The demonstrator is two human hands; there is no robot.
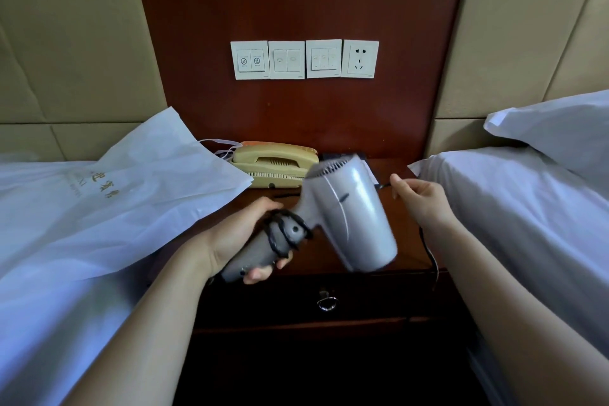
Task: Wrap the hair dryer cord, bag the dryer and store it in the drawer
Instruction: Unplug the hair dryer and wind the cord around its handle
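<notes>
Wooden nightstand [324,257], smooth grey dryer [349,214], coiled cord [280,234]

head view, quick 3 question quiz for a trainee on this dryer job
1. True or false: the drawer is shut.
2. Where does the bag lie? A) on the left bed B) in the drawer C) on the phone
3. Which hand grips the dryer by the handle, where the cord is coiled?

Key: 1 true; 2 A; 3 the left hand
</notes>
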